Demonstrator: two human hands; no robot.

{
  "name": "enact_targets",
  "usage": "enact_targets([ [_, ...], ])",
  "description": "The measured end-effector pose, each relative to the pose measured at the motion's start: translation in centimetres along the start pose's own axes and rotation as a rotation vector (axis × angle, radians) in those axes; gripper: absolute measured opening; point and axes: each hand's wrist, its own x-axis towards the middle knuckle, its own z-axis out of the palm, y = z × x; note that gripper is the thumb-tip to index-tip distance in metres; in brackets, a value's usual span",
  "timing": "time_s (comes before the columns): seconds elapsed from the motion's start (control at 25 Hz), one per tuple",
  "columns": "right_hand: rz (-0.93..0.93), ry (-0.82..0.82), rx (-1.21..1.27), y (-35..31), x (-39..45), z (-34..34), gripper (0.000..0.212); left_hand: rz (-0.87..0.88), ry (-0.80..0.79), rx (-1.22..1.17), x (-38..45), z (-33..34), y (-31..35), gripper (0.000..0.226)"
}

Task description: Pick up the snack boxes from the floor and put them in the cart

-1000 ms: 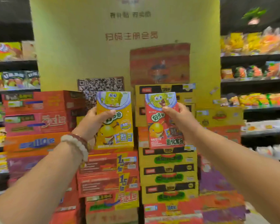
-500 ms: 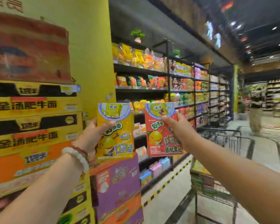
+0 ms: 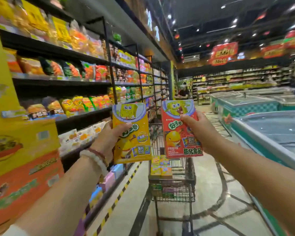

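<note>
You hold two snack boxes upright at the middle of the frame, side by side and a little apart. The yellow box (image 3: 132, 133) sits left of centre, its printed face toward you; your left hand (image 3: 109, 138) grips its left edge, thumb curled across the front at mid-height and the fingers hidden behind the box. The red box (image 3: 180, 129) stands just to its right and slightly higher; your right hand (image 3: 197, 132) grips its right edge, thumb pressed over the front near the upper third, the rest of the fingers wrapped out of sight behind. Each grip is closed firmly on its own box.

Below and between the two boxes, in the lower middle of the frame, stands the wire cart (image 3: 187, 181) on the aisle floor (image 3: 209, 189). A few small yellow and orange boxes (image 3: 160, 167) already lie in its basket, directly under the gap between the ones you hold.

A bead bracelet (image 3: 94, 160) circles your left wrist. Stacked cartons (image 3: 22, 159) fill the lower left, snack shelves (image 3: 61, 82) run along the left side, and chest freezers (image 3: 269, 126) line the right. A person (image 3: 183, 92) stands far down the aisle.
</note>
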Motion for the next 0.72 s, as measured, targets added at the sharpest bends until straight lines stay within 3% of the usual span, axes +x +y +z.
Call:
enact_targets([
  [0.28, 0.104, 0.083, 0.002, 9.6, 14.9, -5.5, 0.037, -0.093, -0.065, -0.021, 16.7, 2.4, -10.4, 0.068],
  [0.72, 0.22, 0.007, -0.062, 24.0, 34.5, -3.8, 0.037, -0.212, -0.042, -0.044, 35.9, 0.0, -23.8, 0.06],
])
